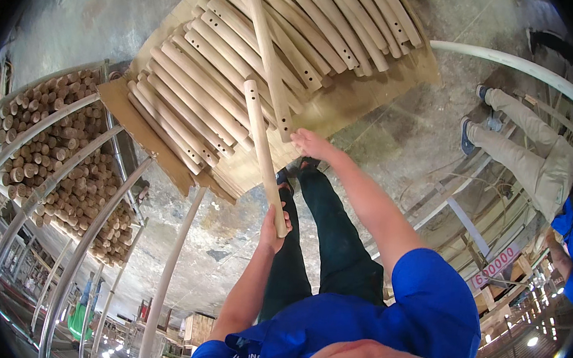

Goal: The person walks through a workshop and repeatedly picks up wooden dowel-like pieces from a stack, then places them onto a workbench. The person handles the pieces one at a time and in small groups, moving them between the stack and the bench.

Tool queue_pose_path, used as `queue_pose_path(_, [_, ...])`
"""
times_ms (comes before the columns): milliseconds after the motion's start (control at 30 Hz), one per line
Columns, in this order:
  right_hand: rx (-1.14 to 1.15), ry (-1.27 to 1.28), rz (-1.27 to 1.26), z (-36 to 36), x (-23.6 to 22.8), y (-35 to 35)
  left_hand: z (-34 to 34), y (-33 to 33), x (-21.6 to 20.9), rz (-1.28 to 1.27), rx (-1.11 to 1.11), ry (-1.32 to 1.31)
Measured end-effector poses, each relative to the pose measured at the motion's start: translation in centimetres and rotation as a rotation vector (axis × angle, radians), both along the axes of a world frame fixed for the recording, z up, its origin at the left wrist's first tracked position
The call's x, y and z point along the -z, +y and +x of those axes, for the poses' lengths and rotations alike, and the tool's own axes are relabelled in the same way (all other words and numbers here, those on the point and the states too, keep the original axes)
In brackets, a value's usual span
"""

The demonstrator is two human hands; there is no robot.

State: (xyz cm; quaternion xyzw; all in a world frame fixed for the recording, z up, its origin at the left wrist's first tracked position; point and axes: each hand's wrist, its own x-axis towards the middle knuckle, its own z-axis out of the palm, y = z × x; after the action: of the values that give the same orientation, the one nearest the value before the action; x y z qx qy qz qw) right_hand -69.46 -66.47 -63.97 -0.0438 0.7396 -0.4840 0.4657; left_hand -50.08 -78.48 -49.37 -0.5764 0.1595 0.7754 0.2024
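My left hand (274,230) is wrapped round the lower end of a pale round wooden rod (261,147). The rod slants up and away, with small drilled holes near its far end. Fingers curled, my right hand (311,144) grips the near end of a second wooden rod (269,60), which also has drilled holes and lies crosswise over the pile. Beyond both hands, a pile of similar wooden rods (195,98) lies side by side on a sheet of cardboard (381,85). Part of my right fingertips is hidden.
At the left, a metal rack with curved bars (79,250) holds a big stack of round wooden pieces (66,161). A person in beige trousers (525,140) is at the right, beside a metal frame (461,223). Another person in green (80,321) is far off at lower left.
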Motion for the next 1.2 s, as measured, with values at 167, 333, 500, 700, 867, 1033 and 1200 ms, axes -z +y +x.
queue_pose_path(167, [0.328,0.254,0.315,-5.9,4.9,1.8,2.4,-0.7,0.6,-0.030,0.006,0.005])
queue_pose_path(333, [1.041,0.167,0.389,-15.3,9.1,7.9,2.4,-0.8,1.5,-0.049,0.059,0.009])
queue_pose_path(500, [0.537,0.339,0.821,-19.1,10.7,11.2,3.6,-0.9,1.6,-0.093,0.064,-0.033])
queue_pose_path(700, [0.156,0.423,0.856,-21.5,7.7,11.4,3.1,-0.1,3.2,-0.084,0.044,-0.001])
queue_pose_path(867, [0.650,-0.184,-0.216,-15.7,3.3,8.8,2.4,0.7,2.0,-0.088,0.022,-0.025])
queue_pose_path(1033, [0.919,-1.035,-1.007,-9.8,-1.9,4.4,1.6,1.2,0.4,-0.053,-0.026,-0.044])
queue_pose_path(1200, [0.981,-0.956,-0.881,-9.4,-4.2,4.2,0.4,1.0,-0.5,-0.001,-0.026,-0.043])
